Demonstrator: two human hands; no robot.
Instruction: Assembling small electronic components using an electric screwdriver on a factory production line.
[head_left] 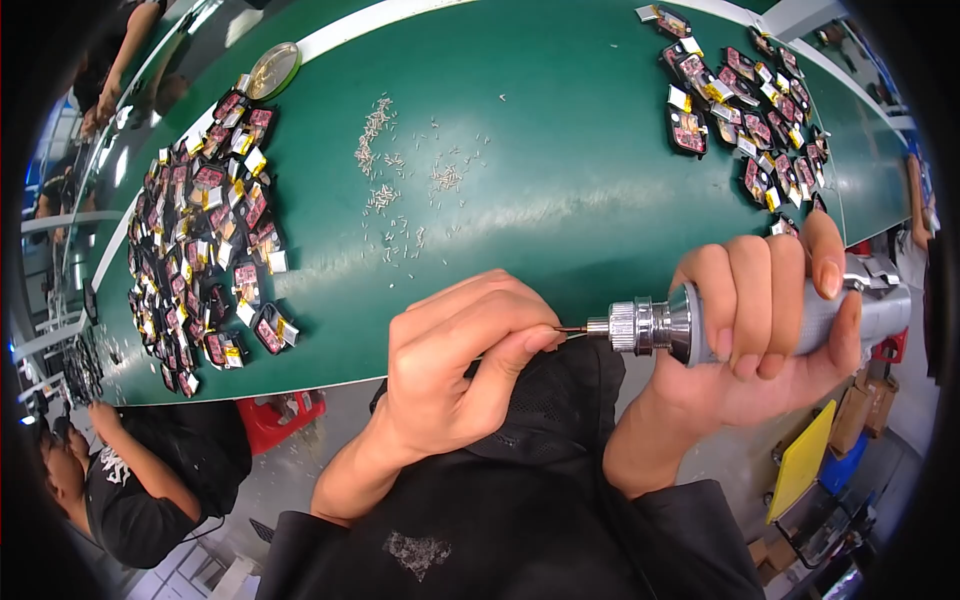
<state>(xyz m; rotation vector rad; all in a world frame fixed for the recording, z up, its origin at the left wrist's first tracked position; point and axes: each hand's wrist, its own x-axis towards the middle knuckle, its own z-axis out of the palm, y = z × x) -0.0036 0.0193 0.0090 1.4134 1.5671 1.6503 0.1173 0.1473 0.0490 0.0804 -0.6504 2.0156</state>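
Observation:
My right hand (pixel 765 310) is wrapped round the grey body of a power screwdriver (pixel 640 326), which lies level and points left. From its ribbed silver chuck a thin bit (pixel 573 329) sticks out. The thumb and forefinger of my left hand (pixel 465 355) pinch the bit's tip; whether a small screw is also between them is hidden. Beyond my hands, many tiny silver screws (pixel 380 197) lie scattered in loose heaps on the green table (pixel 560 150).
Open black casings with red circuit boards and silver battery pouches (pixel 245 280) crowd the table's left side. More such casings (pixel 688 130) lie at the far right. A round clear dish (pixel 274 71) stands at the back left. Another person (pixel 165 470) sits at the left beside a red stool (pixel 285 420).

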